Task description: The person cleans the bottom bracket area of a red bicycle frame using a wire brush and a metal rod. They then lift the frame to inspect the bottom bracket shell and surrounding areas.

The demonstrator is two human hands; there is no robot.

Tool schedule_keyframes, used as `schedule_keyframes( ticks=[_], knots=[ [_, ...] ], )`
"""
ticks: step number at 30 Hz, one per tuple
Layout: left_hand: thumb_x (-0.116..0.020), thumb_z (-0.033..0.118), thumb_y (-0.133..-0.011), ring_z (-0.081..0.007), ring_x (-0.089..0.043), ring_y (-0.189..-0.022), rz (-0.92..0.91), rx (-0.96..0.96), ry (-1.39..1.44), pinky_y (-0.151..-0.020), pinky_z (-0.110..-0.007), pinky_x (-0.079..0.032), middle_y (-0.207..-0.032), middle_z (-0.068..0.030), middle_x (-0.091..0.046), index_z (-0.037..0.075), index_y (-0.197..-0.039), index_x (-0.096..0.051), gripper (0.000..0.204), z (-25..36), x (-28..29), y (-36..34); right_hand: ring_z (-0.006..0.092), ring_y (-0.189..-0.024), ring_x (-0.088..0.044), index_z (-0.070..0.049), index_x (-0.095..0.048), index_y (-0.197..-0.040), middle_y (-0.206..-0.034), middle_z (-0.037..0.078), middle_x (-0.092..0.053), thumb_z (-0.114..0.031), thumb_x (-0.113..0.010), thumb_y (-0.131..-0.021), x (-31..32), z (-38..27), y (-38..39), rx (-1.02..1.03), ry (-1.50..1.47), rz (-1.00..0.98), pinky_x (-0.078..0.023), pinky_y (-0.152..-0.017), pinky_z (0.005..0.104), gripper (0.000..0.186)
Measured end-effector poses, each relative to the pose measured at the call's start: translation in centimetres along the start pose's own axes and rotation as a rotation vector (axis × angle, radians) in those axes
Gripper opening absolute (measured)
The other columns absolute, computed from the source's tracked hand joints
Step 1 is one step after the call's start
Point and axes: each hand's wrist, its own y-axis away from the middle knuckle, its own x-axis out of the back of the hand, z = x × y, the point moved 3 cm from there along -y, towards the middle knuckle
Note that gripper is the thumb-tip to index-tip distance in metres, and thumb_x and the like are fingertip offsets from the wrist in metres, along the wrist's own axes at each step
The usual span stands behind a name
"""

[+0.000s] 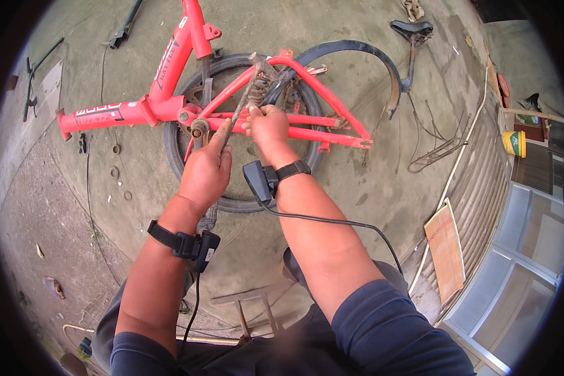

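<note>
A red bicycle frame lies on its side across a wheel with a black tyre. My left hand is closed round the thin handle of a hammer, which slants up over the frame. The hammer's worn brown head is beside the coil spring of the rear shock. My right hand is closed just below that spring, fingers pinched together; what they hold is hidden. Close above it ends a curved black mudguard. Left of both hands shows the crank axle end.
A saddle on its post lies at the far right, with a thin metal rack nearer. Small rings lie left. A wooden stool is by my legs, a cardboard sheet and yellow bucket right. Cables trail from both wrist devices.
</note>
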Motion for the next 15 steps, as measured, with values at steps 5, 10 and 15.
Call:
schedule_keyframes(
  ticks=[5,10,15],
  knots=[
    [-0.058,0.009,-0.102,-0.0326,-0.067,-0.078,0.142,0.201,0.297,-0.072,-0.043,-0.054,-0.087,-0.0212,-0.067,0.012,-0.153,-0.051,0.052,-0.4,0.4,0.1,0.0126,-0.056,-0.065,0.000,-0.064,-0.090,-0.071,0.008,-0.069,-0.019,-0.066,-0.102,0.0,0.0,-0.2,0.037,0.015,0.013,-0.051,-0.052,0.0295,0.022],
    [-0.056,0.007,-0.104,-0.0240,-0.065,-0.071,0.113,-0.040,0.064,-0.065,-0.036,-0.052,-0.087,-0.0150,-0.064,0.012,-0.154,-0.050,0.050,-0.2,0.5,-0.1,0.0125,-0.055,-0.064,0.000,-0.063,-0.091,-0.072,0.009,-0.070,-0.019,-0.066,-0.102,-0.1,-0.1,-0.2,-0.012,-0.053,-0.017,-0.051,-0.052,0.0296,0.022],
    [-0.057,0.009,-0.105,-0.0137,-0.061,-0.065,0.285,0.053,0.158,-0.062,-0.033,-0.052,-0.082,-0.0098,-0.066,0.012,-0.153,-0.050,0.049,-3.8,4.3,1.4,0.0122,-0.054,-0.062,0.000,-0.063,-0.091,-0.072,0.008,-0.070,-0.019,-0.064,-0.103,0.0,-0.4,0.0,-0.008,-0.010,-0.011,-0.050,-0.051,0.0298,0.022]
  ],
)
